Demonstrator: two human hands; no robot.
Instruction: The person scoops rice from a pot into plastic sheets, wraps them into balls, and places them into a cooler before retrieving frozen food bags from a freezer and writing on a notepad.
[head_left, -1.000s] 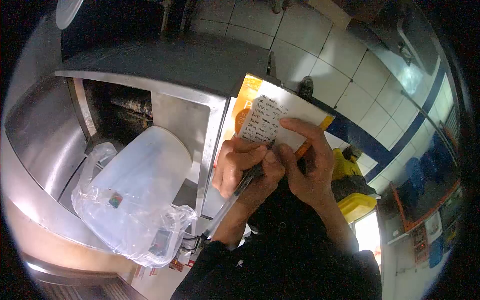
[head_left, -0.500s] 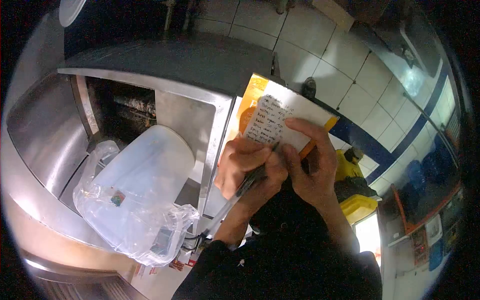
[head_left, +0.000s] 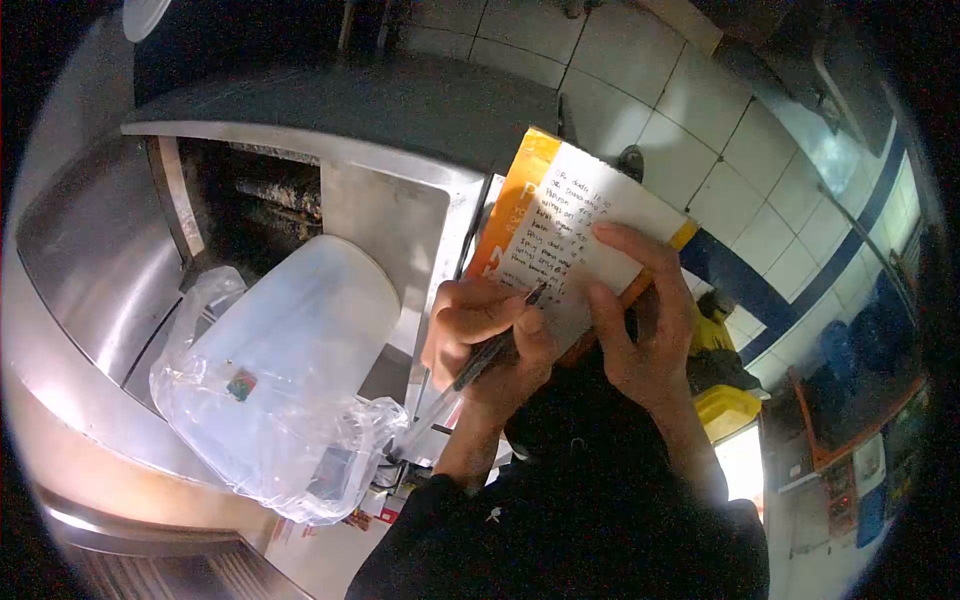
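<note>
My left hand [head_left: 480, 325] grips a dark pen [head_left: 490, 350] with its tip on the white handwritten sheet [head_left: 575, 235]. The sheet lies on an orange-edged pad [head_left: 520, 190] that I hold up in front of me. My right hand [head_left: 645, 320] steadies that pad from the right, with one finger stretched across the paper's lower edge and the others behind it. Several lines of handwriting cover the left half of the sheet. Both arms wear dark sleeves [head_left: 560, 520].
A translucent plastic container [head_left: 300, 350] wrapped in a clear bag [head_left: 200, 390] sits inside a stainless steel cabinet [head_left: 90, 250] on the left. White floor tiles with a blue stripe [head_left: 760, 290] lie at the right, with a yellow object [head_left: 725, 405] below.
The pad has tilted and risen slightly to the upper right. My left hand with the pen has kept its tip on the paper, and my right hand has followed the pad.
</note>
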